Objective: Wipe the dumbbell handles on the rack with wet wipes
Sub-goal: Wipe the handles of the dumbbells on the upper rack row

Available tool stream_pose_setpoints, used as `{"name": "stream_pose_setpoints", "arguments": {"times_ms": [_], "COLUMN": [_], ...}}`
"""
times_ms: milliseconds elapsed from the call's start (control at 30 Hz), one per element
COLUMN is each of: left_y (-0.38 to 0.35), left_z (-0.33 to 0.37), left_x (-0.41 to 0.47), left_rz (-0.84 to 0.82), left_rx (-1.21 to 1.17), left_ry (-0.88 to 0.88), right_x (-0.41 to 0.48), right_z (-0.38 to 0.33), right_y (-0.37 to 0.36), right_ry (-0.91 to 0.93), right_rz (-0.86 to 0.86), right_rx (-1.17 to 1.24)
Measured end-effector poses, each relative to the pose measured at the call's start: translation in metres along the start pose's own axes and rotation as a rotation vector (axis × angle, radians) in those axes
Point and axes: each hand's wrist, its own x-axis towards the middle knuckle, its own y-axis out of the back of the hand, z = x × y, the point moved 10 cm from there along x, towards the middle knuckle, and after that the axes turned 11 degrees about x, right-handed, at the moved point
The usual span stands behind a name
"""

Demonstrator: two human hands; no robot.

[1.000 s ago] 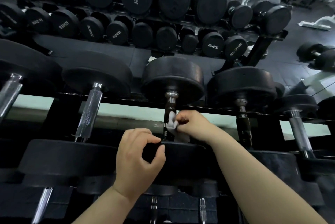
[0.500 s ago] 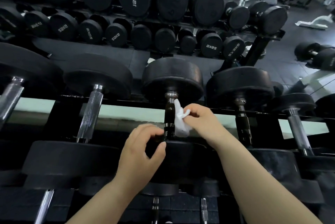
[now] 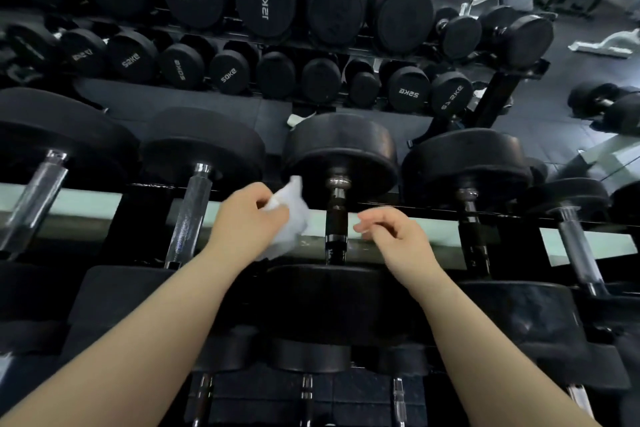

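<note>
Place: a gym, in its free-weights area.
Near rack (image 3: 429,217): a black steel frame carrying a row of black dumbbells with steel handles.
Far rack (image 3: 498,94): two tiers of round black dumbbells (image 3: 266,9) marked in kilograms.
Floor (image 3: 554,122): dark rubber tiles, with loose dumbbells (image 3: 609,106) lying at the right edge.
Background: machine frames at the top right corner.

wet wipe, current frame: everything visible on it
The wet wipe is white, thin and crumpled, bunched rather than flat. The left hand pinches its upper part between fingers and thumb; the rest hangs below and right of the hand. It sits left of the dark centre dumbbell handle, apparently not touching it. The right hand is off it.
</note>
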Motion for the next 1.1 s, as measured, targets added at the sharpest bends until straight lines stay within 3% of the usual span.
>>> {"name": "stream_pose_setpoints", "arguments": {"times_ms": [200,367,567,700,900,1100], "left_y": [-0.053,-0.074,-0.091,-0.100,-0.091,-0.097], "left_z": [-0.019,0.008,0.013,0.011,0.018,0.023], "left_x": [0.010,0.027,0.025,0.009,0.027,0.004], "left_rz": [-0.227,-0.261,-0.361,-0.485,-0.390,-0.541], "left_rx": [-0.094,-0.174,-0.446,-0.271,-0.288,-0.135], "left_ry": [0.116,0.067,0.085,-0.013,-0.001,-0.123], "right_x": [-0.004,-0.005,-0.006,-0.006,-0.009,-0.024], "right_z": [0.021,0.015,0.015,0.015,0.014,0.007], "right_y": [0.008,0.014,0.013,0.014,0.014,0.015], "right_ry": [-0.047,0.028,0.002,-0.011,-0.025,0.009], "right_rz": [0.048,0.120,0.103,0.111,0.122,0.130], "right_rx": [0.050,0.047,0.042,0.000,0.017,-0.082]}}
